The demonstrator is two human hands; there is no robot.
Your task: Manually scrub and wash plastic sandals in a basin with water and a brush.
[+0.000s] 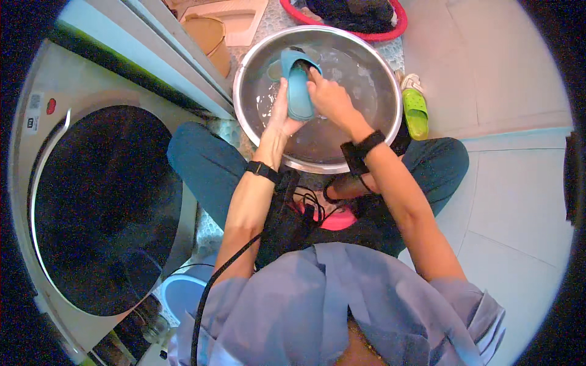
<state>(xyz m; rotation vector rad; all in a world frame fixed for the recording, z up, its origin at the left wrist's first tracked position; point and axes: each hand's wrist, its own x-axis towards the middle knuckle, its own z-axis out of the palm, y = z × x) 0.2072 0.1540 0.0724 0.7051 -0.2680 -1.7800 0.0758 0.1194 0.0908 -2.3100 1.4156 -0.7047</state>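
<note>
Over the basin (pixel 259 58), both hands work a teal slipper (pixel 298 85) just above the water. Left hand (pixel 280 113) cups it from the left side and below, fingers curled up along the edge; right hand (pixel 326 96) lies on top from the right, fingers pressed together on the strap area. Can't tell whether anything like a brush sits under the right hand. Risks, as I judge them: the slipper looks wet and smooth, so it could slip out of the grip and drop into the water, splashing the floor and the trousers. The basin sits between the knees on the floor (pixel 513 201), close to the near rim, so a hard push toward the body could tip or slide it. Black cables (pixel 308 201) hang in the lap just beside the near rim, and the wrist bands (pixel 264 170) are near the water too; splash could reach both. Washing machine (pixel 104 207) is close at left, and an elbow swing could hit it. Slipper itself: teal, one-piece moulded, rubbery look, held roughly upright with the toe end pointing away, sole side partly turned left. A green slipper (pixel 415 110) lies on the floor just right of the basin, and a red tub (pixel 390 30) of dark cloth stands beyond.
</note>
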